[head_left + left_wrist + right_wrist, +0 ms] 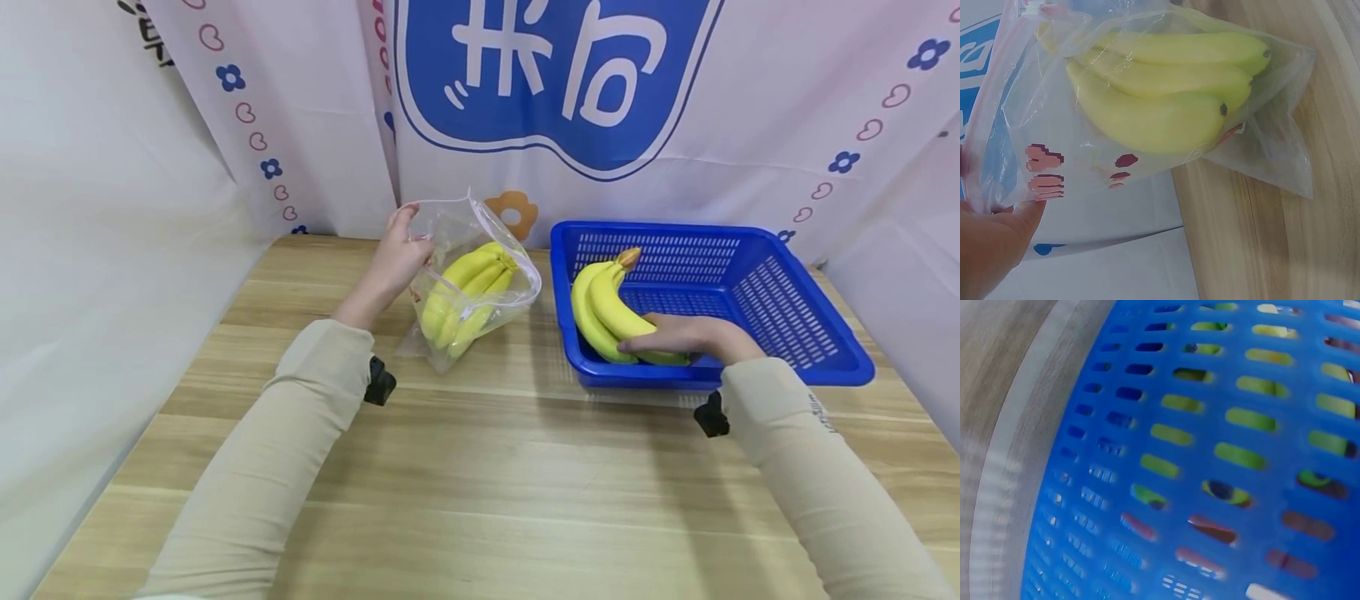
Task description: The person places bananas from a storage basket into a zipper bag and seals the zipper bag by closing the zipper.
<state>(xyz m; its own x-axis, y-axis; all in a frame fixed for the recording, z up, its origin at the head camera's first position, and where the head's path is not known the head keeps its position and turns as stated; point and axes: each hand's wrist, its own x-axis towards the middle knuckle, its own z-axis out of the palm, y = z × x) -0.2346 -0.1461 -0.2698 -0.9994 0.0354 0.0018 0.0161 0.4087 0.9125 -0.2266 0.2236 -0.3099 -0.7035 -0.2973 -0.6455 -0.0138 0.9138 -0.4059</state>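
My left hand (397, 258) pinches the upper left edge of a clear zip bag (438, 221), whose mouth gapes toward the right. Inside that bag lies a bunch of yellow bananas (474, 292); the left wrist view shows their dark tips through the plastic (1272, 137), which has red printed marks. A second bunch of bananas (611, 312) leans in the left part of a blue basket (795, 292), stem toward the back. My right hand (686, 333) reaches over the basket's front rim and grips this bunch near its lower end. Through the slots, the right wrist view shows bits of banana (1250, 419) and fingers.
The basket stands at the back right of a wood-grain table (480, 500), with the bag to its left. Behind them hangs a white printed cloth (322, 125) with a large blue sign (540, 125). A pale cloth (97, 208) closes off the left side.
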